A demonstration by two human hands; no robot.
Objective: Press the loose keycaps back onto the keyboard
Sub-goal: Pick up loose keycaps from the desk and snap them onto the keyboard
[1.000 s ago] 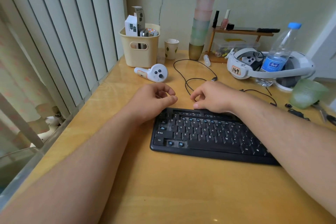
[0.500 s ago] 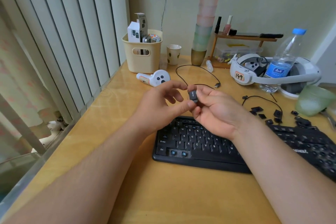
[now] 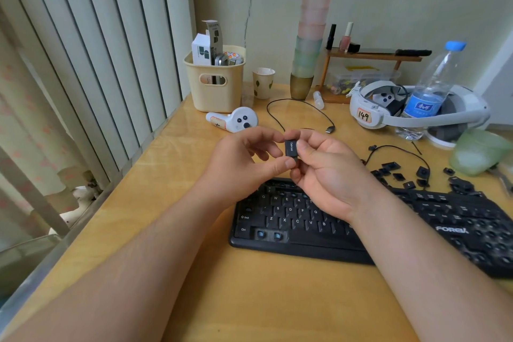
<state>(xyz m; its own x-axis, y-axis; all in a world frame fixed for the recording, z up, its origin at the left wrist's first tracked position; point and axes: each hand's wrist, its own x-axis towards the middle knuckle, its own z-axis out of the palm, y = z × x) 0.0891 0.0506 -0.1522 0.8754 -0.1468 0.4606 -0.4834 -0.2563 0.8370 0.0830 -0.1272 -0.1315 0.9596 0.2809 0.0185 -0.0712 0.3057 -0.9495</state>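
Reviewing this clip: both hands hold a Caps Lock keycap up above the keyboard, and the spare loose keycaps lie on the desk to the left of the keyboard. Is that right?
Not quite. The head view shows the loose keycaps lying at the right, behind the keyboard's far edge, not to its left. The rest holds: the left hand and right hand pinch the Caps Lock keycap above the keyboard.

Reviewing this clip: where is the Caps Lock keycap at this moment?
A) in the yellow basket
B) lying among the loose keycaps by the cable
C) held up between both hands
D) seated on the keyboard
C: the Caps Lock keycap is pinched between the left hand and right hand, raised above the keyboard.
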